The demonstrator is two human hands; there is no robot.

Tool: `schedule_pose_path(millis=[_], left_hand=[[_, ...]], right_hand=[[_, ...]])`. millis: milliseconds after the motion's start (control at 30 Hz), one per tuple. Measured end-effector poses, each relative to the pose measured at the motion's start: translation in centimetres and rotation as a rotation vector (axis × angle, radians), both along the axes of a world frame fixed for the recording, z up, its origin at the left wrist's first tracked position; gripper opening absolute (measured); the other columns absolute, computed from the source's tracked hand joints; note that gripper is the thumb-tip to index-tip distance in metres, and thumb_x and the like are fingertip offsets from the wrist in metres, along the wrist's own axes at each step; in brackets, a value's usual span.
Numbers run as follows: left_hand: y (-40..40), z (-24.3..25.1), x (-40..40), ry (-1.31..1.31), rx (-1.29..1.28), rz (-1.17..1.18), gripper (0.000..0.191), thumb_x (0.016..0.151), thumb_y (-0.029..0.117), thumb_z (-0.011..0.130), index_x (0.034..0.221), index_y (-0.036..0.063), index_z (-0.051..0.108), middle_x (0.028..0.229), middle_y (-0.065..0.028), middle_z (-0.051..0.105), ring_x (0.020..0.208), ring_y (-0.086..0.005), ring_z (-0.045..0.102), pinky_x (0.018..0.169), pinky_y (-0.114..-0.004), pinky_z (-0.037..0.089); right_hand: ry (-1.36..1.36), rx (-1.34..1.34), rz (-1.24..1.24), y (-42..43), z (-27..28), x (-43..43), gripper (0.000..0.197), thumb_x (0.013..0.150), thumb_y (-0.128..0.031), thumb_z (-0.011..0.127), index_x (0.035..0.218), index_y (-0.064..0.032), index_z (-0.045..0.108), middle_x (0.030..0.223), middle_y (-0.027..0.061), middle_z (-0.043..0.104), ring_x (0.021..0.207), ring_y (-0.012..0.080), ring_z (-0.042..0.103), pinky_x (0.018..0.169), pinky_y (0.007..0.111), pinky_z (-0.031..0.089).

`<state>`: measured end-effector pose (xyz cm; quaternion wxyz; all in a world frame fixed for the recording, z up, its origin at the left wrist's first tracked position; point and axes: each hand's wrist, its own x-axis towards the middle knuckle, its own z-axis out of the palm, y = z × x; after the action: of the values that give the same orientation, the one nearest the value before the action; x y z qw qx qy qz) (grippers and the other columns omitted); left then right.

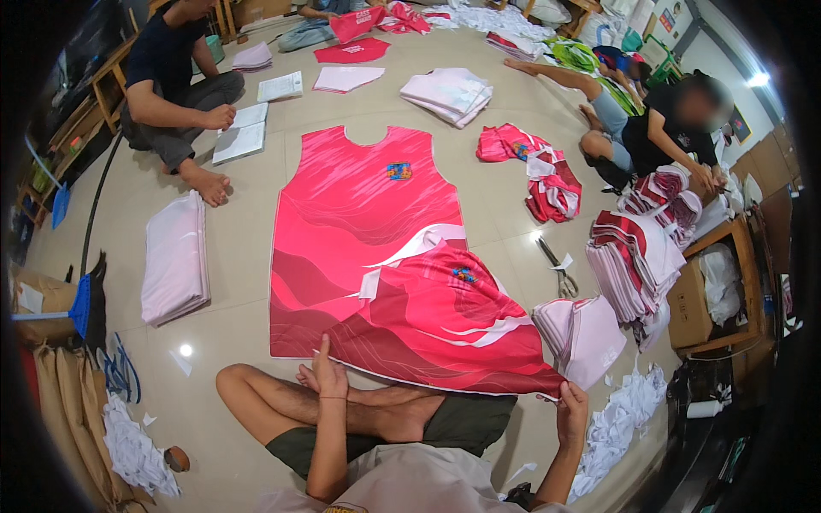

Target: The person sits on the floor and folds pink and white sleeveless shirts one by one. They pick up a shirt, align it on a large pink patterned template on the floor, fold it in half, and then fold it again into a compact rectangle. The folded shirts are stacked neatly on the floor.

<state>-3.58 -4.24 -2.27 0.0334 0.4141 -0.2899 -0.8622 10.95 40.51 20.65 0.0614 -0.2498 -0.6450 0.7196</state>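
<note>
A pink and maroon printed jersey panel (359, 199) lies flat on the tiled floor before me. A second, matching panel (449, 340) is partly bunched and overlaps its lower right part. My left hand (329, 372) pinches the near left corner of this second panel. Its near right corner is gripped in my right hand (571, 404), so the white-edged hem stretches between my hands above my crossed legs. Right of the panels, scissors (560, 272) lie on the floor beside a folded stack of pale pink fabric pieces (580, 336).
A folded pale fabric stack (174, 256) lies left. Crumpled red and white pieces (545, 173) and tall fabric stacks (632, 263) are at right. A seated person (173, 83) has an open notebook (240, 138); another person (680, 128) sits at right. White scraps (619, 417) lie near my right arm.
</note>
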Motion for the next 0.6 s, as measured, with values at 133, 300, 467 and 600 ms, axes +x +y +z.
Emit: schedule_pose_path(millis=[133,300,467,600], left_hand=[[-5.8,6.5,2.3,0.479,0.184,0.014,0.018,0.098,0.022,0.064,0.112,0.0116,0.064,0.102,-0.0032,0.067,0.089,-0.0186,0.063,0.080,-0.033,0.051],[-10.2,20.8,-1.1,0.597,-0.126,0.062,0.031,0.105,0.026,0.049,0.124,0.0048,0.062,0.127,-0.0092,0.065,0.119,-0.0243,0.060,0.108,-0.042,0.044],[-14.3,17.0,-18.0,0.366,-0.484,-0.502,0.034,0.103,0.030,0.054,0.118,0.0022,0.065,0.107,-0.0053,0.069,0.093,-0.0148,0.065,0.089,-0.032,0.051],[-15.6,15.4,-31.8,0.332,-0.656,-0.483,0.044,0.099,0.043,0.059,0.123,0.0071,0.066,0.116,-0.0051,0.067,0.100,-0.0157,0.063,0.093,-0.031,0.047]], right_hand=[[-0.001,0.140,0.117,1.4,1.4,-1.2,0.027,0.102,-0.024,0.055,0.103,0.0002,0.066,0.102,0.0112,0.070,0.099,0.0223,0.067,0.093,0.038,0.050],[0.448,-0.163,-0.151,-0.1,2.1,-8.1,0.032,0.103,-0.025,0.053,0.119,0.0022,0.058,0.112,0.0113,0.065,0.102,0.0218,0.064,0.090,0.043,0.052],[0.008,-0.323,0.385,-5.1,-2.4,-31.4,0.032,0.103,-0.023,0.054,0.123,0.0014,0.059,0.113,0.0087,0.066,0.104,0.0240,0.065,0.092,0.036,0.050],[-0.012,-0.065,0.380,-3.3,-4.9,-46.9,0.047,0.100,-0.042,0.056,0.131,-0.0065,0.059,0.121,0.0057,0.064,0.119,0.0209,0.057,0.096,0.036,0.043]])
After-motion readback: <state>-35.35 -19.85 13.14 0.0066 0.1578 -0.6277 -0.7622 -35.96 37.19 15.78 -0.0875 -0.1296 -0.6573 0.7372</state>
